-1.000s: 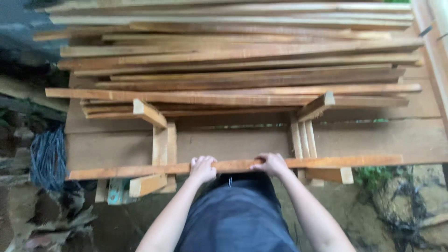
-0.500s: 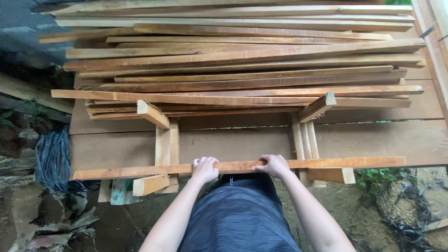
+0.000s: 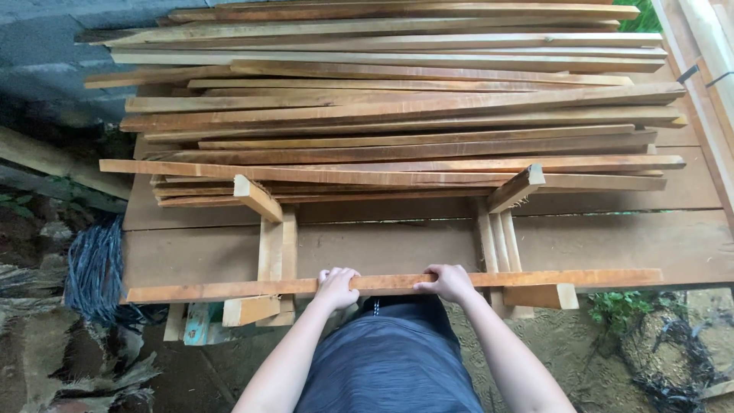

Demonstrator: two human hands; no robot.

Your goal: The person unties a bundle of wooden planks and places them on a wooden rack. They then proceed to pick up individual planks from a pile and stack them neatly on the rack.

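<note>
Both hands grip one long wooden strip (image 3: 397,283) lying across the lower middle of the frame, just in front of the body.

Head view: left hand (image 3: 336,286) and right hand (image 3: 448,281) are closed over the strip near its middle, close together; it rests on two wooden brackets (image 3: 277,252), apart from the rough-sawn stack of strips (image 3: 397,115) filling the upper frame; judged, a single strip is being handled, and shifting it calls for an even two-handed lift; grain orange-brown, edges square; dark coiled cord (image 3: 95,268) at left.

No packages, labels, signs or screens show anywhere around the hands.
</note>
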